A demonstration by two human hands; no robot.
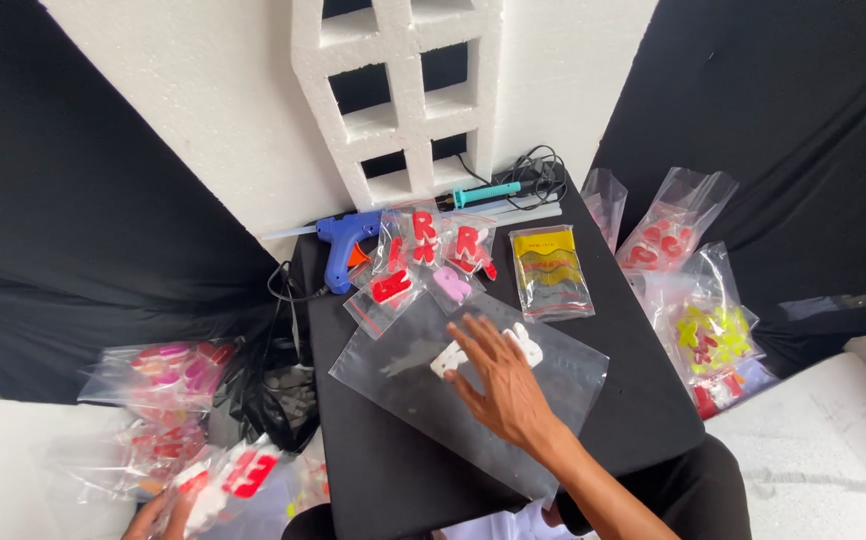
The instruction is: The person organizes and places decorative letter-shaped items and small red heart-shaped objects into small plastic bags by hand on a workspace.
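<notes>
Right hand (501, 385) flat, fingers spread, pressing large clear bag (473, 390) with white letters (450, 357), centre frame | left hand (158, 517) clutches small letter packets (238, 478), lower left | glue gun (345, 245) idle above | most packets lie sorted around, white letters not yet bagged.
</notes>
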